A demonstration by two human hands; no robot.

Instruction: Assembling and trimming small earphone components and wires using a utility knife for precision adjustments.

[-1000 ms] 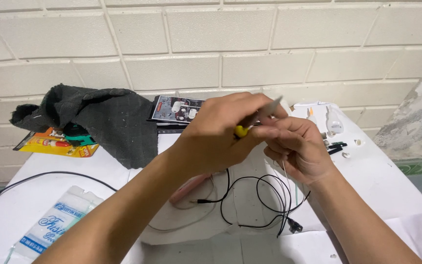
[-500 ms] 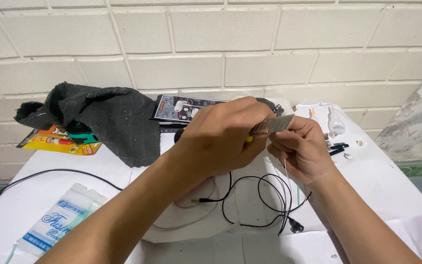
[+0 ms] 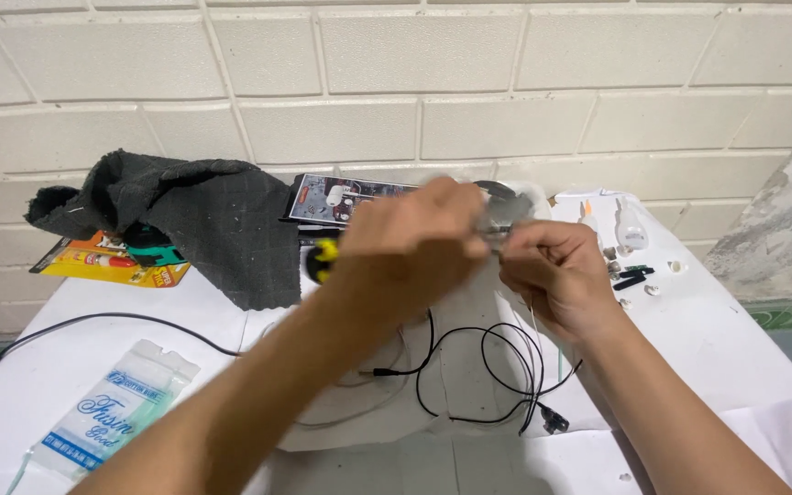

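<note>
White paper covers the worktop [image 3: 66, 403], and nearest the camera a clear plastic packet [image 3: 107, 417] with blue print is seen lying flat at the left. Just beyond it, a thin black cable [image 3: 469, 376] is looped loosely on the paper, ending in a small dark plug near the right forearm; it is judged light, limp and prone to snagging.

Above the cable, both hands are held close together off the worktop. The left hand [image 3: 410, 247] is blurred, with its grip closed around a screwdriver [image 3: 324, 258] whose yellow-and-black handle shows at the heel of the hand; the shaft runs towards the right hand. The right hand [image 3: 556, 270] is pinching a small greyish part [image 3: 504, 218] between thumb and fingertips. The part is blurred and its exact shape cannot be told. It is judged light, rigid and easily dropped, best held by its edges, clear of the screwdriver tip. The handle looks grippy and stiff.

Further back, small loose pieces [image 3: 630, 275], dark and white, are scattered on the paper at the right, near a small white bulb-shaped item [image 3: 630, 229]. A dark grey cloth [image 3: 185, 220] is heaped at the left, partly over an orange-and-yellow card pack [image 3: 107, 266]. A printed card [image 3: 341, 197] lies behind the hands. A pale brick wall [image 3: 396, 82] closes the scene.
</note>
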